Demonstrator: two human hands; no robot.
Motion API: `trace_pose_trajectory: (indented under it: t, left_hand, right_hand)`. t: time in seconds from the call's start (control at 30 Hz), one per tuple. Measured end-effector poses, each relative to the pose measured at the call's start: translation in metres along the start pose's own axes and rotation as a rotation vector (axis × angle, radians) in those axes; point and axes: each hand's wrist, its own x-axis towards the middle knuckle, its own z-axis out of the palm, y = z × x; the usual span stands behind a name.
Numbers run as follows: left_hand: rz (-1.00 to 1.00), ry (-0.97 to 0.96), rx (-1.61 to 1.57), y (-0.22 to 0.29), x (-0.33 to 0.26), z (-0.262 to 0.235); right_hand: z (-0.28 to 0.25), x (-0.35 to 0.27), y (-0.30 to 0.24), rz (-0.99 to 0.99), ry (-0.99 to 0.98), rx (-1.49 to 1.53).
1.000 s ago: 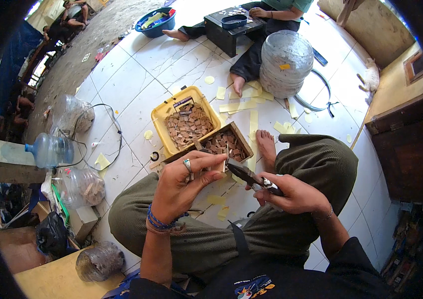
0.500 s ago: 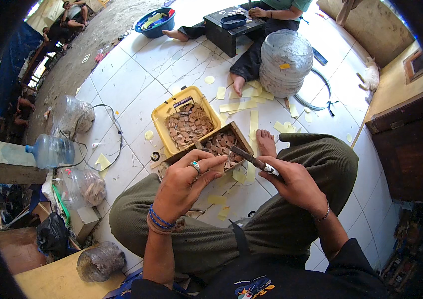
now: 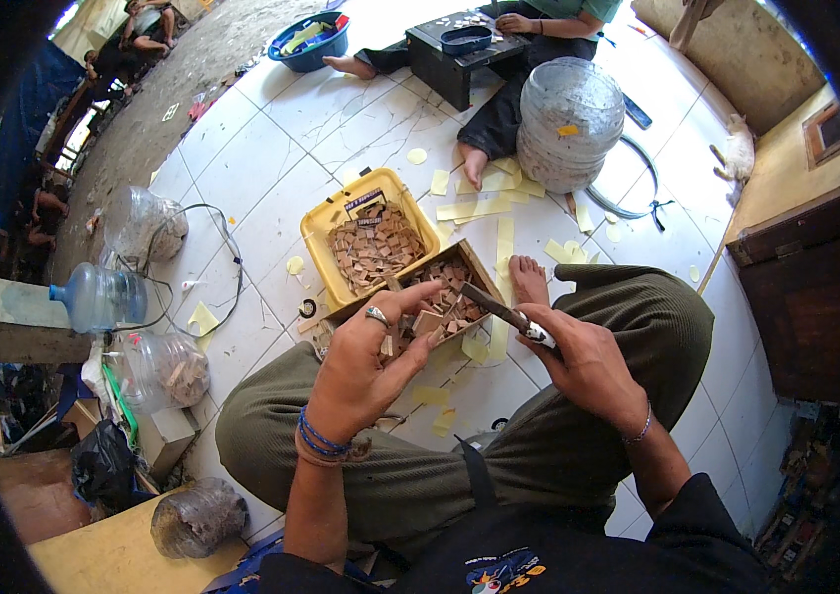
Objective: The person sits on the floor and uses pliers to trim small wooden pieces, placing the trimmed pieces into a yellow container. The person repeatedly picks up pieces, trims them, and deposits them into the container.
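Note:
My left hand (image 3: 372,358), with a ring and blue wrist bands, pinches a small brown wooden piece (image 3: 427,323) just over the brown box (image 3: 469,265) of similar pieces. My right hand (image 3: 586,364) grips a knife (image 3: 501,311) whose blade points toward that piece, close to it. I sit cross-legged in olive trousers, both hands above my knees. Behind the brown box stands a yellow tub (image 3: 329,224) filled with more square brown pieces.
Yellow paper strips (image 3: 474,208) litter the white tiled floor. A clear water jug (image 3: 566,121) stands by another seated person (image 3: 524,49) at a black box. Plastic bottles (image 3: 103,295) and bags lie at left, a dark wooden cabinet (image 3: 804,287) at right.
Both hands have moved up and forward from my lap to the brown box. The left hand, empty before, now pinches a wooden piece; the knife blade has swung toward it.

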Motion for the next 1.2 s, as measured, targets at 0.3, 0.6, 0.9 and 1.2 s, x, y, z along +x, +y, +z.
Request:
trace_pose_trajectory:
  t: [0.3, 0.6, 0.9, 1.2]
  left_hand:
    - [-0.228, -0.085, -0.346, -0.006, -0.001, 0.002]
    - [-0.203, -0.132, -0.187, -0.007, 0.000, -0.005]
    - [-0.229, -0.073, -0.260, -0.004, 0.003, 0.002]
    - [-0.248, -0.064, -0.261, -0.008, 0.000, 0.005]
  right_hand:
    - [-0.001, 0.001, -0.005, -0.009, 0.044, -0.025]
    - [-0.004, -0.001, -0.007, 0.009, -0.004, 0.078]
    - [0.002, -0.002, -0.001, -0.034, 0.053, -0.019]
    - [0.005, -0.002, -0.005, -0.102, -0.054, 0.246]
